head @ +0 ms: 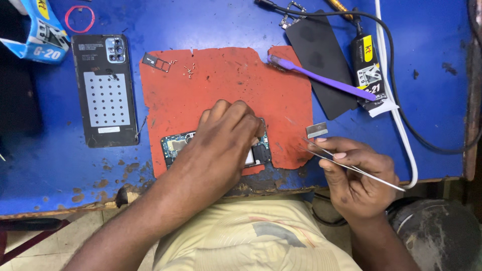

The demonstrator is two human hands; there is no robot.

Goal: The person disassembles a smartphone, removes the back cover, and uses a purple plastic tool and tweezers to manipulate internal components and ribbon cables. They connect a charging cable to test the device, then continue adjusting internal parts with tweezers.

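Observation:
An opened phone with its circuit board showing lies on a red mat near the bench's front edge. My left hand rests on top of it with fingers curled, covering most of the board. My right hand hovers off the mat's right side, pinching thin metal tweezers whose tips point left. A small metal blade lies just above that hand. The phone's back cover lies inside-up to the left of the mat.
A SIM tray and tiny screws sit on the mat's upper left. A purple toothbrush, black sheet, glue tube, cables, a red rubber band and a blue box lie on the blue bench.

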